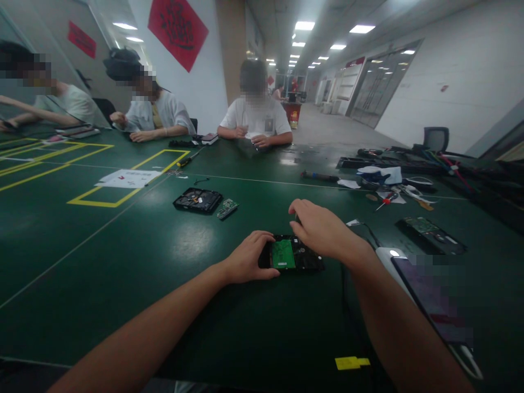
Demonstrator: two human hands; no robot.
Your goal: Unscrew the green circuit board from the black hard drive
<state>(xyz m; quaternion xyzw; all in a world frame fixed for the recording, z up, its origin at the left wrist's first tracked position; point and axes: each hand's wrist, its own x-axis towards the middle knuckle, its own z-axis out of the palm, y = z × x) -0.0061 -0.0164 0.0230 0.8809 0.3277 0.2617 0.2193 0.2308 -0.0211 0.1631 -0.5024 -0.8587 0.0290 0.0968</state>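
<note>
A hard drive point(308, 256) lies on the green table in front of me, its green circuit board point(283, 254) facing up. My left hand point(246, 256) grips the drive's left end, thumb on the near edge and fingers on the far edge. Over the drive's far right part, my right hand point(319, 226) is closed in a pinch. A small bit of something shows between its thumb and fingers, too little to name. Farther off to the left rest another hard drive point(198, 200) and a loose circuit board point(227, 208).
To my right are a third drive point(429, 236), a phone point(429, 295) on a pale device and some cables. A screwdriver point(188, 159), papers point(129, 178) and a dark rod-shaped tool point(319, 176) lie farther back. Several people sit across the table point(123, 284).
</note>
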